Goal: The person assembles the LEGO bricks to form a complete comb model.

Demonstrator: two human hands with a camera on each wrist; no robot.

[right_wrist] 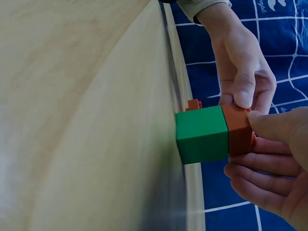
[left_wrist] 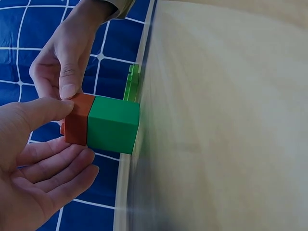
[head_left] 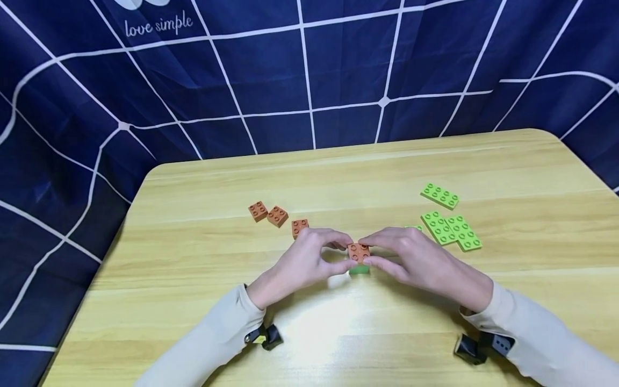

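Observation:
An orange-brown toy brick [head_left: 359, 252] with studs on top sits on a taller green block [left_wrist: 114, 124], which stands on the table. My left hand [head_left: 303, 259] pinches the brick from the left between thumb and fingers. From the right, my right hand [head_left: 417, 259] pinches the same brick. In the right wrist view the brick lies flush against the green block [right_wrist: 202, 134], with no gap visible between them.
Several loose orange-brown bricks, one of them a brick [head_left: 278, 216], lie left of the hands. On the right lie light green flat bricks, including a separate plate [head_left: 439, 195]. A blue gridded curtain [head_left: 348, 70] hangs behind the wooden table [head_left: 193, 215].

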